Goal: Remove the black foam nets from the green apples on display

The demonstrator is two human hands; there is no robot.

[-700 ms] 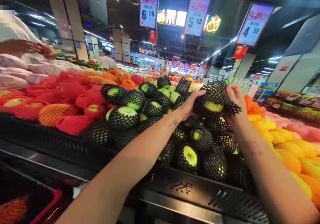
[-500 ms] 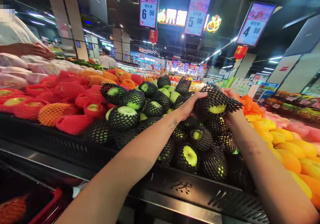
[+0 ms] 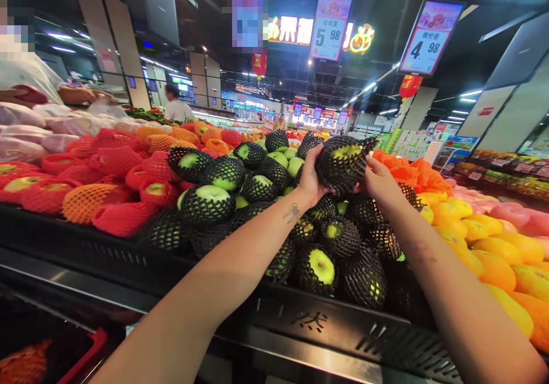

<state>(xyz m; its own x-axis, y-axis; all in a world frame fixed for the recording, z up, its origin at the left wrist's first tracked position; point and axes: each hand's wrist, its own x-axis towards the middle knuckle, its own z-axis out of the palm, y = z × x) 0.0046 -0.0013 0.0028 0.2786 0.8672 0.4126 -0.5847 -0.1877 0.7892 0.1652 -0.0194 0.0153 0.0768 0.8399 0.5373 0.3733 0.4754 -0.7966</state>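
Nearest me, the black crate edge (image 3: 343,327) fronts a pile of green apples in black foam netting (image 3: 319,266), with orange fruit (image 3: 493,264) to its right and red-netted fruit (image 3: 115,172) to its left. Above that pile, my left hand (image 3: 309,179) and right hand (image 3: 377,179) are both closed around 1 netted apple (image 3: 343,163), fingers wrapped on opposite sides, lifting it clear of the heap. Farther back hang 2 readable price signs (image 3: 330,32), and a person in white (image 3: 26,78) stands at far left.
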